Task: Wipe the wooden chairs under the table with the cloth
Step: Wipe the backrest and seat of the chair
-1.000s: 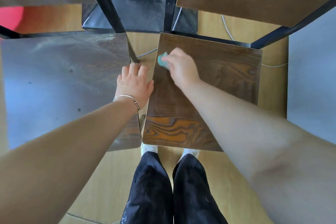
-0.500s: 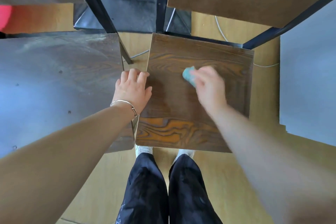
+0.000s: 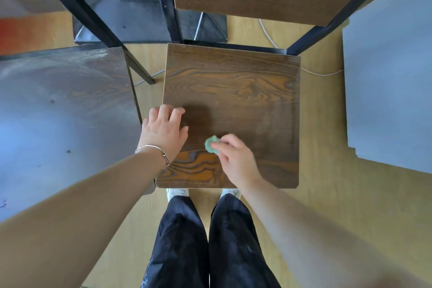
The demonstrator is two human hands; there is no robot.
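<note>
Your right hand (image 3: 236,159), pinching the cloth (image 3: 211,145), has swept to 6 o'clock, left hand (image 3: 163,131) resting open at 9: seat (image 3: 245,91) judged nearly wiped.

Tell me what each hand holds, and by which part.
The right hand pinches a small bunched teal cloth by its near side, against the dark wooden chair seat. The left hand holds nothing; it rests on that seat.
</note>
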